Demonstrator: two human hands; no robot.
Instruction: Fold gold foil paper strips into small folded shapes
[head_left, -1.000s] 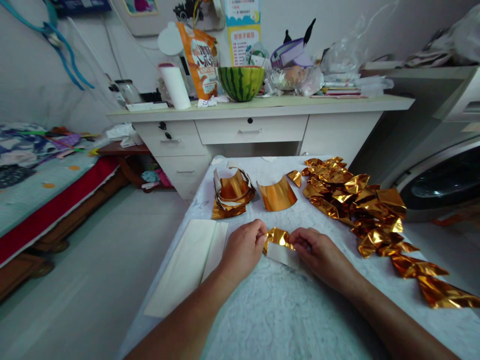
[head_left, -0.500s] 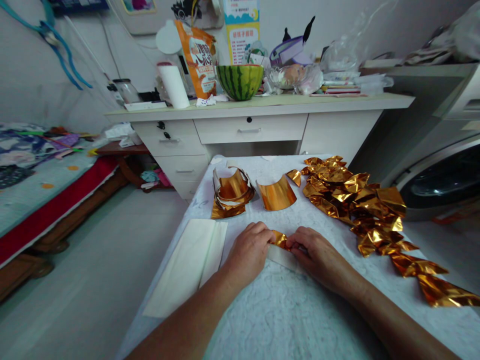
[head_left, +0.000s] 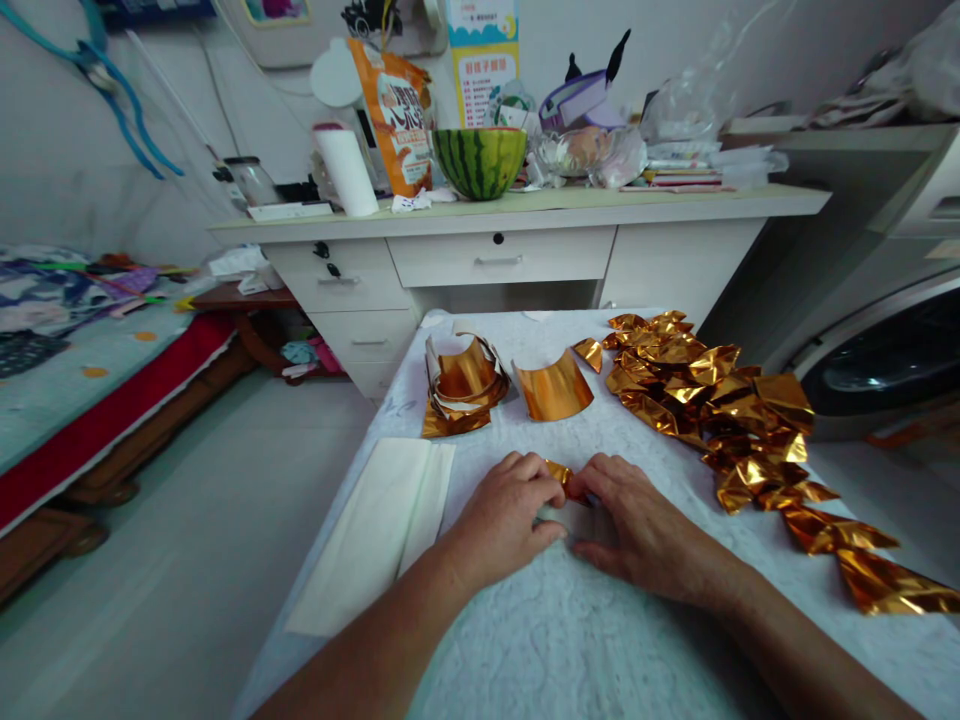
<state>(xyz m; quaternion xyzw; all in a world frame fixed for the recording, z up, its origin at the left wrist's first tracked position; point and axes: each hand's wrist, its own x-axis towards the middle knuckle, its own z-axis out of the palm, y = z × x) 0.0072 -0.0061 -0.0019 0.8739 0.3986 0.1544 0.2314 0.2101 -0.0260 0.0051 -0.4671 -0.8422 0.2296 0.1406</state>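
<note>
Near the middle of the cloth-covered table, a small folded piece of gold foil point(head_left: 559, 475) lies between my hands, partly hidden by the fingers. A whitish strip point(head_left: 574, 518) shows just below it. My left hand point(head_left: 514, 515) rests on the left end, thumb apart from the fingers. On the right end lie the fingertips of my right hand point(head_left: 626, 510), its thumb also spread away. Beyond them stand a curved gold sheet point(head_left: 556, 388) and a coil of gold sheets point(head_left: 465, 380). Folded white paper point(head_left: 367, 530) lies to the left.
Crumpled gold foil pieces point(head_left: 690, 385) are heaped along the table's right side. Behind stands a white desk point(head_left: 540, 212) bearing a watermelon half point(head_left: 480, 160) and an orange bag point(head_left: 397, 120). A washing machine point(head_left: 885, 330) is at the right, a bed point(head_left: 97, 380) at the left.
Both thumbs have moved down and away from the fingers, and the hands have opened from their grip on the foil piece. The other objects stay in place.
</note>
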